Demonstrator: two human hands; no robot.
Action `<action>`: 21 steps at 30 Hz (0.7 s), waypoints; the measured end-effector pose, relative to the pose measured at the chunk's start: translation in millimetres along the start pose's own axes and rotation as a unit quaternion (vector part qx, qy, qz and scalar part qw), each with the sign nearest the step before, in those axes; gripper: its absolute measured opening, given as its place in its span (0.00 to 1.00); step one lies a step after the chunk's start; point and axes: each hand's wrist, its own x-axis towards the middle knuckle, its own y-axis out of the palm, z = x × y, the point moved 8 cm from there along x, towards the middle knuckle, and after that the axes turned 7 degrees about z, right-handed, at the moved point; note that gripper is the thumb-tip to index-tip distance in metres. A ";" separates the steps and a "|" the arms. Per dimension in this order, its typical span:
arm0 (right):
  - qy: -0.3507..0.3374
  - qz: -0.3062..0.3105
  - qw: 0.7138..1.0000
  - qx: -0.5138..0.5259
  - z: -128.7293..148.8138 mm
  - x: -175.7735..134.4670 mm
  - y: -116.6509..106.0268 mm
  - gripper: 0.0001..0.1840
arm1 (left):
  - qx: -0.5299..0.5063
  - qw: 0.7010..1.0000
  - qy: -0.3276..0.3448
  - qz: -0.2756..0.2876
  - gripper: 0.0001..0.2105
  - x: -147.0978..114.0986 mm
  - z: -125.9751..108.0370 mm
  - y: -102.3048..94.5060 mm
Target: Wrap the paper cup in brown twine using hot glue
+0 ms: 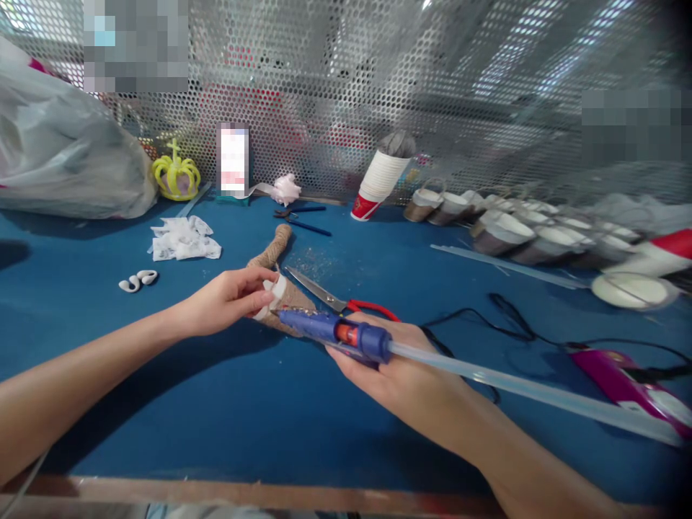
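Observation:
My left hand (pixel 238 295) has its fingers closed at the white end of a paper cup (pixel 297 297) wrapped in brown burlap, which lies on its side. In my right hand (pixel 397 360) is a blue hot glue gun (pixel 311 324), its nozzle close by the cup's white rim; whether it touches I cannot tell. A long clear glue stick (pixel 513 389) runs out of the gun's back over my right forearm. Just behind the cup lies a strip of brown burlap or twine (pixel 270 249). Scissors (pixel 318 288) with red handles rest beside the cup, partly behind my right hand.
Wrapped cups (pixel 502 232) crowd the right back. Stacked paper cups (pixel 381 180) lean near the mesh wall (pixel 324 86). Pliers (pixel 303 216), crumpled white lace (pixel 184 238), white earbuds (pixel 138 280), a yellow crown (pixel 176 176), a phone (pixel 233 160), a plastic bag (pixel 70 144) and a purple power strip (pixel 621 382) lie around.

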 end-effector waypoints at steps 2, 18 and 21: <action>0.007 -0.004 1.000 0.004 -2.3 0.0 -2.1 0.06 | -0.004 1.000 0.001 -0.001 0.18 -0.1 -0.1 -0.2; -0.025 -0.063 0.993 -0.098 -13.0 12.0 -15.0 0.08 | -0.007 1.000 0.003 0.007 0.17 0.4 0.9 1.2; -0.003 -0.066 0.993 -0.095 -16.5 13.9 -14.2 0.09 | 0.004 1.000 -0.001 0.005 0.17 0.3 1.6 0.0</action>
